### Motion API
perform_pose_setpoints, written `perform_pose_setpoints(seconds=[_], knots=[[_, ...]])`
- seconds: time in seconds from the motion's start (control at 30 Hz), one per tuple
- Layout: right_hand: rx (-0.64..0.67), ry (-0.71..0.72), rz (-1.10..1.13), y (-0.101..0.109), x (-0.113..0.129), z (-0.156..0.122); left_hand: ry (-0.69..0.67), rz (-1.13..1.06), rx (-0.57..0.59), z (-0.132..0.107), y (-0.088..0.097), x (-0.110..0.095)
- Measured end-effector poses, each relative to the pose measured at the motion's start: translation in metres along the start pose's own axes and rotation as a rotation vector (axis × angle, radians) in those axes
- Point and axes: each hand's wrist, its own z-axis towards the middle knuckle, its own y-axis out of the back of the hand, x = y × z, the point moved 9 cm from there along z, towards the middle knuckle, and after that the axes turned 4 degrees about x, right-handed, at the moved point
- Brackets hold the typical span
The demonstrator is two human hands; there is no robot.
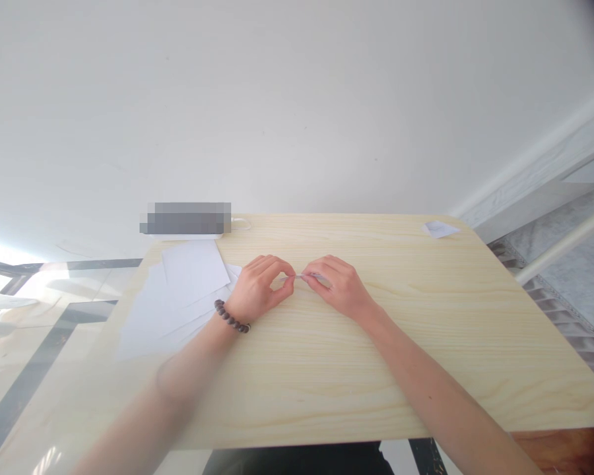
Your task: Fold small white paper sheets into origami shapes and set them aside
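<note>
Over the middle of the wooden table (321, 369), a narrow piece of folded white paper (299, 276) is pinched between both my hands, seen nearly edge-on. My left hand (264, 284), with a dark beaded bracelet (231, 318) at the wrist, closes thumb and forefinger on its left end. Thumb and forefinger of my right hand (337, 285) grip the right end, a short gap away. Most of the paper is hidden behind the fingers, so its full shape cannot be made out.
Several loose white sheets (195, 267) overlap at the table's left side, next to my left forearm. Behind them stands a blurred-out dark device (185, 219) with a white cable (242, 224). A small folded paper piece (440, 229) lies at the far right corner. A white wall (297, 105) rises behind.
</note>
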Motion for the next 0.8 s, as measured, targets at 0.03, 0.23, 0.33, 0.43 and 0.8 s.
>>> perform_pose_setpoints(seconds=[0.03,0.23,0.33,0.43,0.8], knots=[[0.001,0.005,0.003,-0.0003,0.0005,-0.0001,0.000,0.003,0.014,0.0001,-0.0013,0.0001],[-0.011,-0.001,0.054,-0.0009,0.0000,-0.0001,-0.021,0.007,0.047,0.0002,-0.0040,-0.0014],[-0.026,-0.024,0.058,0.0007,-0.0035,-0.0006,0.002,0.001,0.037,-0.0001,-0.0029,0.0010],[-0.032,-0.017,0.048,0.0013,-0.0037,-0.0013,0.005,-0.003,0.048,-0.0005,-0.0048,0.0017],[-0.026,-0.007,0.073,-0.0001,-0.0021,-0.0010,-0.020,-0.012,0.032,0.0002,-0.0028,-0.0017]])
